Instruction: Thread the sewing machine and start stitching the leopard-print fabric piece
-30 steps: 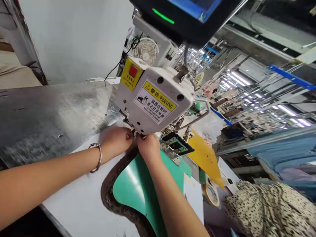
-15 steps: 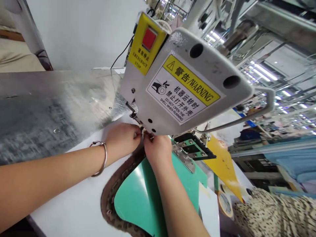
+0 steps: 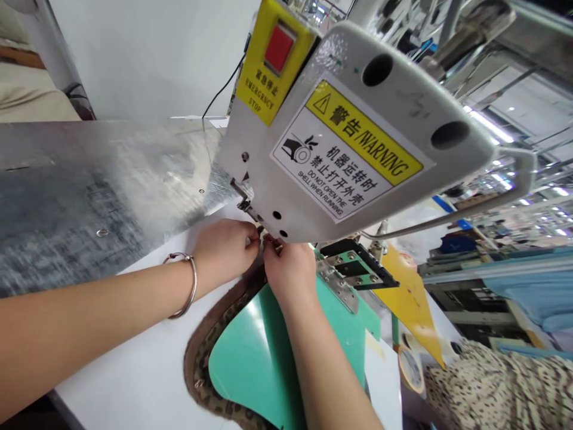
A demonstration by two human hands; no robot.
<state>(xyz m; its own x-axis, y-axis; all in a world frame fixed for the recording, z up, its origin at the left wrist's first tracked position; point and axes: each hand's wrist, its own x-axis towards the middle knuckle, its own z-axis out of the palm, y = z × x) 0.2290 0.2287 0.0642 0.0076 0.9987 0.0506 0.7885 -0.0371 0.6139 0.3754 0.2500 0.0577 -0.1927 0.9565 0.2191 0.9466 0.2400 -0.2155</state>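
Note:
Both my hands meet close under the head of a grey sewing machine (image 3: pixel 286 185). My left hand (image 3: pixel 228 248), with a silver bangle at the wrist, is closed in a pinch at the upper end of a brown leopard-print fabric strip (image 3: pixel 194 352). Right beside it, my right hand (image 3: pixel 293 272) pinches the same fabric with thumb and finger. The fingertips are partly hidden by the machine head. Curving down from the hands, the strip follows the rounded edge of a green plastic template (image 3: pixel 250 364), which lies partly beneath my right forearm.
White board (image 3: pixel 129 364) lies beneath the template, beside a scuffed metal tabletop (image 3: pixel 58 197). A black clamp frame (image 3: pixel 358 266) and yellow sheet (image 3: pixel 409 298) stand right of my hands. Farther right are a tape roll (image 3: pixel 410 370) and spotted cloth (image 3: pixel 496 388). An emergency stop button (image 3: pixel 280 48) tops the machine.
The view has shifted, so the machine head appears larger and extends farther up and right. Both hands keep their pinch at nearly the same place on the fabric.

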